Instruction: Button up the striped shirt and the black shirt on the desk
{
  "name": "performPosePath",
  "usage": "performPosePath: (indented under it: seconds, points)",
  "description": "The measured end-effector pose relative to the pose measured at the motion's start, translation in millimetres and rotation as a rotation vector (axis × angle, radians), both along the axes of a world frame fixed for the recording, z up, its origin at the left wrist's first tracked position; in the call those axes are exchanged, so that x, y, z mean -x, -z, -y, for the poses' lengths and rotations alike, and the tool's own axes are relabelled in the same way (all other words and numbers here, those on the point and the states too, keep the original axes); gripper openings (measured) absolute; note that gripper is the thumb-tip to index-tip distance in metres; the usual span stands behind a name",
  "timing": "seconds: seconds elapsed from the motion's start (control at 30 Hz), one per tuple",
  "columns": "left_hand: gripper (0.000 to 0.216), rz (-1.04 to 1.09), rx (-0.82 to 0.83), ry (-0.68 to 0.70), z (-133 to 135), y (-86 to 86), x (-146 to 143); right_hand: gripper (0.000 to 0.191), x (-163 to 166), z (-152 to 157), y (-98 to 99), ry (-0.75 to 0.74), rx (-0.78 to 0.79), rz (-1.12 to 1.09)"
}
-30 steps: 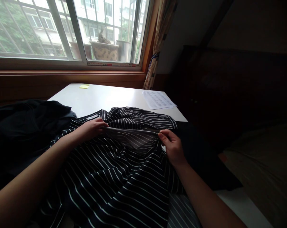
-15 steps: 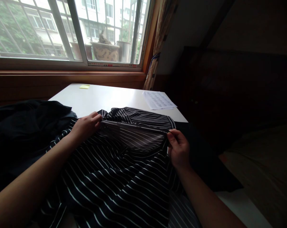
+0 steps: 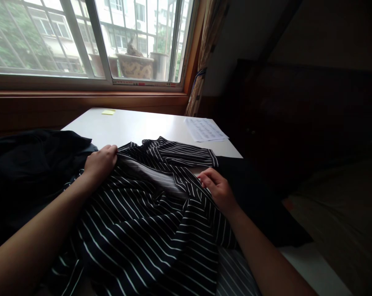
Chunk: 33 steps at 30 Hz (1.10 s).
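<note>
A black shirt with thin white stripes [image 3: 136, 230] lies rumpled across the near part of the table, its neck opening spread and its paler inner side showing. At the upper left of that opening, my left hand [image 3: 101, 162] is closed on the shirt's edge. My right hand [image 3: 218, 189] hovers at the right side of the shirt, near a short sleeve [image 3: 195, 154]. Its fingers are loosely curled and slightly apart, with no cloth visible between them.
Dark clothing [image 3: 34, 164] is heaped on the left. Another dark cloth [image 3: 256, 205] hangs over the right side of the white table [image 3: 136, 123]. Printed sheets [image 3: 204, 129] and a yellow sticky note [image 3: 108, 112] lie toward the back, below a barred window.
My right hand has let go of the neckline and moved left; the stretched opening has gone slack. My left hand has shifted left with the shirt's edge.
</note>
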<state>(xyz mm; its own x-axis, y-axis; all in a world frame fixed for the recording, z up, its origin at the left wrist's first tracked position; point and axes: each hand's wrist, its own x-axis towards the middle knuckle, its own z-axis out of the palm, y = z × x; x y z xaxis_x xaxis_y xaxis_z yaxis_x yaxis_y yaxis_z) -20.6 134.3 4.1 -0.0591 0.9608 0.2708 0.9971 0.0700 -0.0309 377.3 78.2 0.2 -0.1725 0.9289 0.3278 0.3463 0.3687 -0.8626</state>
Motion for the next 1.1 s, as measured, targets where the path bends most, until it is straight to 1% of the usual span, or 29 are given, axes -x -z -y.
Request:
performPosePath:
  seconds: [0.07, 0.17, 0.27, 0.33, 0.4, 0.47, 0.53, 0.63, 0.7, 0.77, 0.87, 0.9, 0.93, 1.0, 1.07, 1.1]
  points:
    - [0.028, 0.016, 0.011, -0.027, -1.3, -0.2, 4.8, 0.028, -2.3, -2.3, -1.0, -0.039, 0.003, 0.093]
    - [0.029, 0.051, 0.032, -0.065, -3.6, -1.0, 14.3, 0.030, -4.3, -3.0, -5.7, -0.162, 0.048, 0.222]
    - [0.029, 0.083, 0.031, -0.083, -5.1, -1.7, 23.0, 0.025, -6.0, -0.5, -11.0, -0.312, 0.146, 0.302]
    - [0.029, 0.110, 0.012, -0.083, -4.5, -2.9, 25.4, 0.027, -8.6, 1.4, -12.5, -0.368, 0.224, 0.355]
    - [0.031, 0.132, -0.024, -0.075, -2.4, -5.9, 23.6, 0.038, -12.7, 2.2, -11.5, -0.381, 0.285, 0.407]
    - [0.032, 0.124, -0.088, -0.039, 0.3, -11.2, 17.5, 0.049, -18.2, 1.4, -9.0, -0.376, 0.305, 0.449]
    - [0.028, 0.097, -0.154, 0.043, 2.9, -18.3, 7.7, 0.050, -24.4, -1.0, -6.2, -0.365, 0.302, 0.484]
    - [0.016, 0.062, -0.199, 0.249, 7.9, -29.4, -13.8, 0.037, -32.3, -6.2, -3.2, -0.344, 0.316, 0.519]
    - [0.012, 0.063, -0.179, 0.403, 14.8, -34.3, -32.7, 0.030, -35.1, -9.3, -2.4, -0.333, 0.324, 0.530]
    - [0.011, 0.100, -0.099, 0.535, 26.0, -35.3, -54.8, 0.025, -35.7, -11.6, -2.4, -0.324, 0.307, 0.546]
    - [0.007, 0.123, 0.116, 0.702, 47.9, -27.4, -88.8, 0.020, -34.9, -14.0, -3.4, -0.304, 0.242, 0.577]
    - [0.007, 0.124, 0.151, 0.742, 55.0, -22.6, -98.8, 0.019, -35.1, -14.7, -3.7, -0.290, 0.211, 0.589]
    - [0.010, 0.123, 0.168, 0.777, 61.3, -17.1, -107.3, 0.019, -35.7, -15.4, -3.9, -0.271, 0.179, 0.601]
    - [0.021, 0.108, 0.170, 0.833, 70.2, -5.5, -119.3, 0.022, -38.2, -16.9, -3.9, -0.211, 0.115, 0.623]
    - [0.031, 0.088, 0.155, 0.831, 73.1, 4.5, -124.4, 0.024, -41.8, -18.1, -3.8, -0.132, 0.064, 0.653]
    - [0.031, 0.079, 0.151, 0.819, 72.6, 8.2, -124.8, 0.024, -43.6, -18.5, -3.9, -0.089, 0.044, 0.671]
